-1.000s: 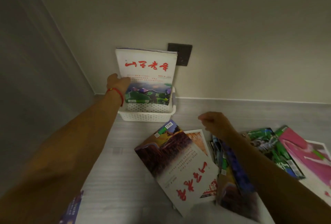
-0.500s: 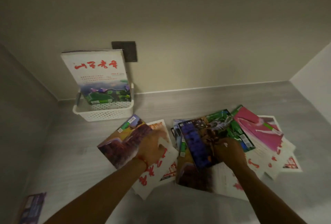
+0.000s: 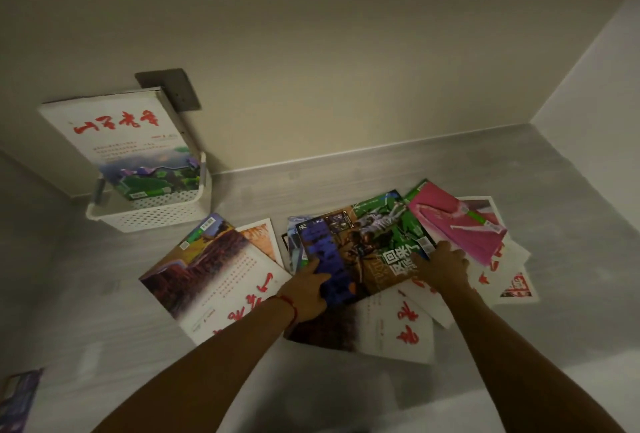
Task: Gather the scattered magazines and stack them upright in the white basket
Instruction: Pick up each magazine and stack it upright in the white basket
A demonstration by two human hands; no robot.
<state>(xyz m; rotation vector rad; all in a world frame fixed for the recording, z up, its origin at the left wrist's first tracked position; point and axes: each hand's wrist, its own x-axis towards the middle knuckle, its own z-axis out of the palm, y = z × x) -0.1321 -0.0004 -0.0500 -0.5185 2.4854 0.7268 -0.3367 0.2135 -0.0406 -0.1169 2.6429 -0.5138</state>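
Both grips clamped the dark mag (image 3: 360,259): left hand (image 3: 308,285) on its near-left edge, right hand (image 3: 441,268) on its right end. I judged its long axis ran hand to hand; basket (image 3: 152,216) lay far-left, nearer my left.

Basket (image 3: 152,216): one, white. Magazines standing in the basket: one (image 3: 117,136). Magazines lying on the floor: at least seven visible in the overlapping spread (image 3: 360,256); exact count cannot be told. One more magazine (image 3: 17,398) lies apart at the lower left. Hands: two.
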